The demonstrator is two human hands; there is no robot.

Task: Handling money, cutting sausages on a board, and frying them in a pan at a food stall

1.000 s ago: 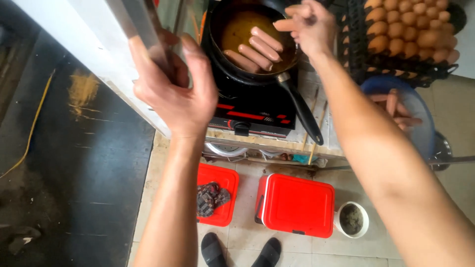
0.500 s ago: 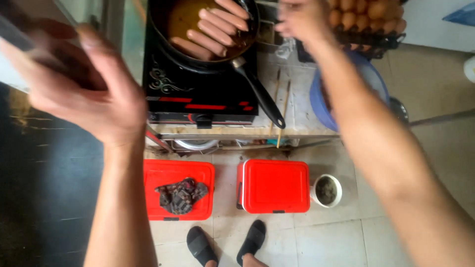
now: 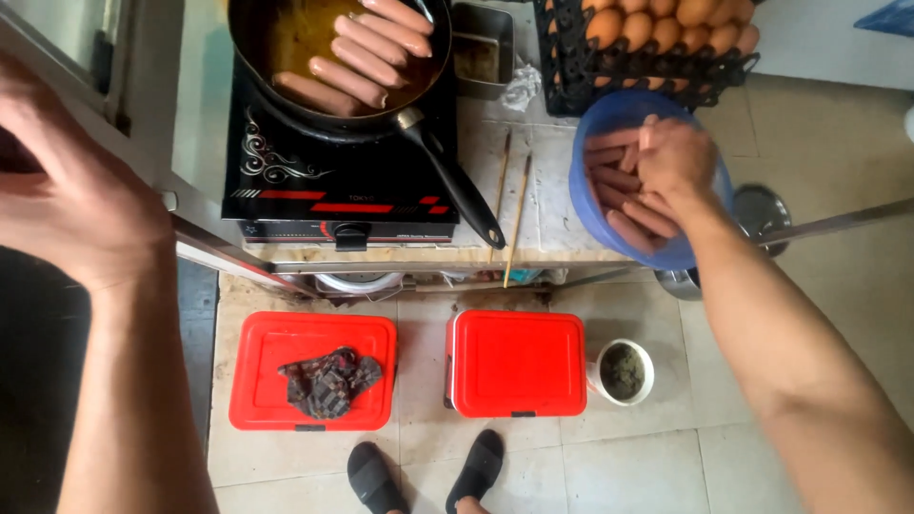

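Note:
My right hand (image 3: 674,162) reaches into a blue bowl (image 3: 609,245) of raw sausages (image 3: 630,215) on the counter, fingers curled over them; whether it grips one cannot be made out. My left hand (image 3: 71,195) is raised at the far left near a metal frame (image 3: 214,246), fingers spread, holding nothing I can see. A black frying pan (image 3: 286,100) with several sausages (image 3: 357,52) in oil sits on a black induction cooker (image 3: 333,186). Its handle (image 3: 457,186) points toward the counter's front edge.
Two wooden skewers (image 3: 509,214) lie between cooker and bowl. A black crate of eggs (image 3: 657,38) and a small metal tin (image 3: 481,52) stand at the back. On the floor: two red boxes (image 3: 519,366), one with a dark cloth (image 3: 328,381), a white cup (image 3: 624,371), my sandalled feet (image 3: 424,476).
My right hand has moved from over the pan down to the blue bowl of sausages. My left hand has shifted left and let go of the metal frame. The view has tilted downward.

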